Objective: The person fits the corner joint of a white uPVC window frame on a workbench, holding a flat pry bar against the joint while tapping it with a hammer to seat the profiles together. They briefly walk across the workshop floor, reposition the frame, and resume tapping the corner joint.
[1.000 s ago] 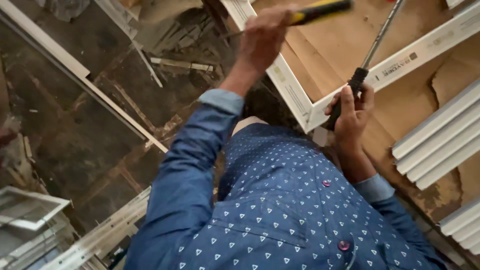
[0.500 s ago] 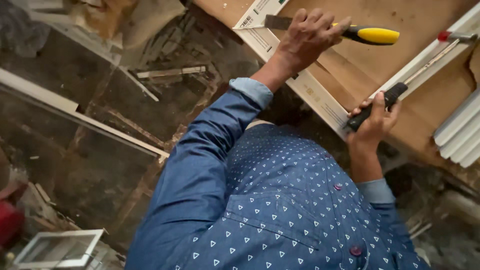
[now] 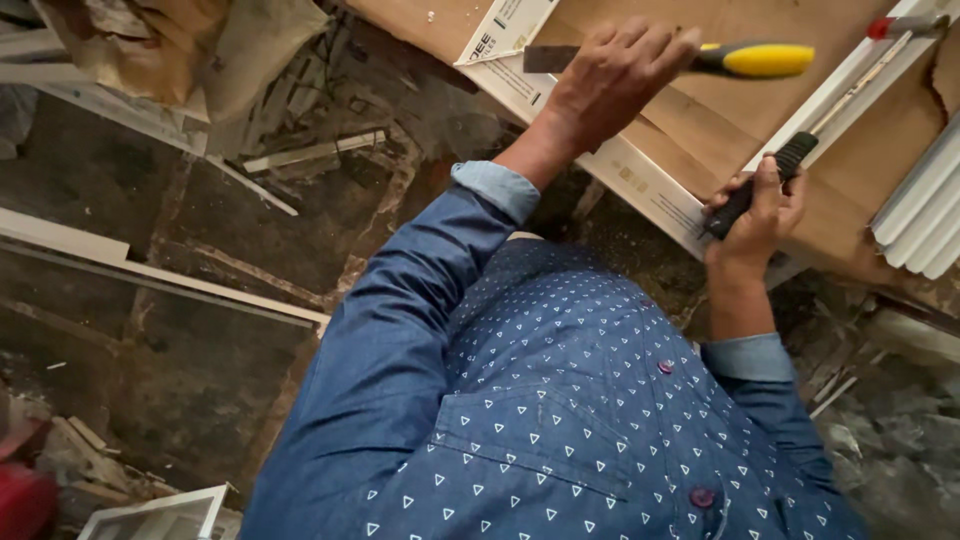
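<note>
While left hand (image 3: 610, 75) clenches hammer (image 3: 745, 60), right-hand fingers (image 3: 765, 200) wrap probably chisel handle (image 3: 765, 180) on white frame (image 3: 640, 190).

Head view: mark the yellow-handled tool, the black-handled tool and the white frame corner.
yellow-handled tool (image 3: 757, 60), head view, on the yellow grip beyond the left hand.
black-handled tool (image 3: 790, 157), head view, on the black handle above the right hand.
white frame corner (image 3: 497, 42), head view, on the mitred corner face.

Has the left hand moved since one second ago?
Yes. The left hand was over the white frame strip; now it is right of it, above the brown board, yellow-handled tool nearly level.
</note>
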A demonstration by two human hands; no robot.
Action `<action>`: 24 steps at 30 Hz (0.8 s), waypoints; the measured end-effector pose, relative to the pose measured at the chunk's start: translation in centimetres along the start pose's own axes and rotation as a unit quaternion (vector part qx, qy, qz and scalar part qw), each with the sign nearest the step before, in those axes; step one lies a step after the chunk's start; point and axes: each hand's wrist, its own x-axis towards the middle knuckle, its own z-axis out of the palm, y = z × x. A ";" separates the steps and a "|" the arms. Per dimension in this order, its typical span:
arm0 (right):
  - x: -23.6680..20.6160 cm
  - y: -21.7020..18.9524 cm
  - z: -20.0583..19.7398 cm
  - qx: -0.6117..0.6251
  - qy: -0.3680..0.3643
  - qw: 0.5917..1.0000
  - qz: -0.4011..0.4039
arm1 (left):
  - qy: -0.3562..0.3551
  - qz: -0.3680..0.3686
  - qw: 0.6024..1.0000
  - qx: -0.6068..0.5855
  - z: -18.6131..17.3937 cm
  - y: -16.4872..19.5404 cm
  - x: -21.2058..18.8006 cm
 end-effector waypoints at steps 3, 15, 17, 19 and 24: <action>0.1 -0.1 -0.1 0.000 -0.001 1.000 -0.004 | 0.055 0.036 0.997 -0.040 -0.5 0.2 0.2; -0.3 -0.8 0.1 -0.012 -0.011 1.000 0.000 | 0.039 -0.016 0.997 -0.063 -2.0 1.9 1.7; -0.5 -1.0 0.3 -0.013 -0.014 1.000 0.007 | -0.063 -0.017 0.997 -0.038 -1.4 1.8 1.7; -0.6 -1.2 0.5 -0.005 -0.012 1.000 0.013 | -0.060 -0.013 0.998 -0.007 -0.6 1.6 1.1; -0.6 -1.5 0.7 -0.006 -0.022 1.000 0.011 | 0.084 -0.038 0.996 -0.017 0.9 1.7 -1.0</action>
